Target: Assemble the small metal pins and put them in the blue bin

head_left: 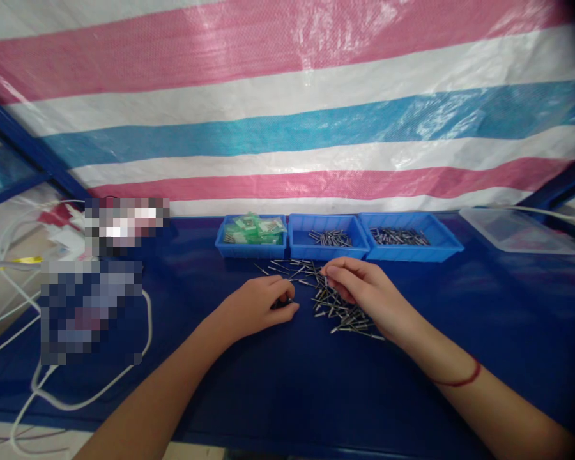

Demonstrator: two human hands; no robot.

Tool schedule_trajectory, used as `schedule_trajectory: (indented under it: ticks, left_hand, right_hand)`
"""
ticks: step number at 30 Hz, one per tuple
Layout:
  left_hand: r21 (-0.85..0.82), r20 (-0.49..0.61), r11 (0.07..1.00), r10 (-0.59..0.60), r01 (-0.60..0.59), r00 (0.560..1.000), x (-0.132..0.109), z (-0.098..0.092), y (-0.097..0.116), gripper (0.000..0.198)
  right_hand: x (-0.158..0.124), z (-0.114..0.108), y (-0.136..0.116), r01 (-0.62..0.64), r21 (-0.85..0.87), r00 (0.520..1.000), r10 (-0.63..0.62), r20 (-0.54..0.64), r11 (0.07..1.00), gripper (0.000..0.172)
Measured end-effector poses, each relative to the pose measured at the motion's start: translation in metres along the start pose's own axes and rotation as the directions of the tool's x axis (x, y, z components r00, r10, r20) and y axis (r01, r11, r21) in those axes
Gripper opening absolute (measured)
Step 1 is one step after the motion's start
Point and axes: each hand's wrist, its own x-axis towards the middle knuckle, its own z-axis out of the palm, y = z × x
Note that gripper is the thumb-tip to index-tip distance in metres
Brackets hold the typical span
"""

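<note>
A loose pile of thin metal pins (333, 300) lies on the dark blue table (287, 383). My left hand (261, 306) rests on the table just left of the pile, fingers curled round a small dark bunch of pins. My right hand (359, 287) hovers over the pile with thumb and fingers pinched on a pin at its upper edge. A red string circles my right wrist.
Three blue trays stand behind the pile: the left tray (252, 246) holds green packets, the middle tray (328, 246) and right tray (412, 249) hold pins. A clear plastic lid (517, 233) lies far right. White cables (76, 396) loop at left. A striped tarp hangs behind.
</note>
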Motion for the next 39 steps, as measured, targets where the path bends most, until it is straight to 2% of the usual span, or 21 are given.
schedule_trajectory:
  ticks: [3, 6, 8, 11, 13, 15, 17, 19, 22, 24, 27, 32, 36, 39]
  left_hand:
    - [0.003, 0.015, 0.999, 0.054, -0.054, 0.998, 0.001, 0.003, 0.005, 0.011]
    - [0.054, 0.018, 0.993, 0.102, -0.103, 0.995, 0.001, 0.005, 0.005, 0.018]
    - [0.113, -0.04, 0.987, 0.117, -0.112, 0.992, 0.001, 0.007, 0.002, 0.026]
    - [0.218, -0.198, 0.976, 0.066, -0.021, 0.978, -0.002, 0.012, -0.006, 0.044]
    - [0.257, -0.269, 0.964, 0.009, 0.063, 0.963, -0.003, 0.017, -0.01, 0.056]
    - [0.273, -0.274, 0.956, -0.029, 0.106, 0.961, -0.004, 0.022, -0.011, 0.065]
    - [0.288, -0.253, 0.949, -0.052, 0.127, 0.966, -0.004, 0.025, -0.012, 0.069]
    - [0.306, -0.246, 0.941, -0.071, 0.147, 0.967, -0.003, 0.028, -0.011, 0.071]
    - [0.322, -0.259, 0.932, -0.082, 0.166, 0.963, -0.002, 0.03, -0.012, 0.072]
    - [0.319, -0.259, 0.935, -0.073, 0.156, 0.963, -0.001, 0.03, -0.013, 0.072]
    - [0.299, -0.236, 0.949, -0.028, 0.1, 0.971, 0.0, 0.029, -0.014, 0.07]
    - [0.248, -0.237, 0.969, 0.059, 0.002, 0.97, 0.001, 0.029, -0.013, 0.062]
    - [0.231, -0.259, 0.972, 0.094, -0.033, 0.961, 0.002, 0.032, -0.012, 0.059]
    - [0.235, -0.231, 0.97, 0.115, -0.059, 0.966, 0.002, 0.034, -0.013, 0.056]
  right_hand:
    - [-0.001, -0.001, 0.001, 0.109, -0.155, 0.994, -0.103, 0.042, 0.982, 0.026]
    - [-0.002, -0.005, -0.003, 0.243, -0.369, 0.969, -0.208, 0.132, 0.897, 0.025]
    - [-0.003, -0.008, -0.007, 0.34, -0.501, 0.94, -0.299, 0.163, 0.795, 0.024]
    - [-0.009, -0.013, -0.007, 0.463, -0.619, 0.869, -0.46, 0.179, 0.634, 0.028]
    - [-0.017, -0.017, 0.002, 0.513, -0.678, 0.826, -0.518, 0.223, 0.526, 0.046]
    - [-0.028, -0.022, 0.016, 0.538, -0.733, 0.802, -0.52, 0.294, 0.416, 0.071]
    - [-0.038, -0.028, 0.032, 0.527, -0.778, 0.808, -0.486, 0.333, 0.342, 0.091]
    - [-0.042, -0.033, 0.044, 0.48, -0.824, 0.837, -0.44, 0.326, 0.302, 0.1]
    - [-0.04, -0.034, 0.05, 0.429, -0.86, 0.872, -0.376, 0.314, 0.276, 0.099]
    - [-0.034, -0.029, 0.048, 0.429, -0.859, 0.879, -0.349, 0.326, 0.279, 0.096]
    - [-0.027, -0.019, 0.044, 0.475, -0.822, 0.862, -0.353, 0.363, 0.315, 0.093]
    - [-0.017, 0.001, 0.038, 0.581, -0.718, 0.802, -0.421, 0.424, 0.383, 0.089]
    - [-0.009, 0.011, 0.035, 0.568, -0.723, 0.802, -0.462, 0.379, 0.394, 0.086]
    - [-0.005, 0.013, 0.034, 0.553, -0.721, 0.81, -0.473, 0.348, 0.417, 0.084]
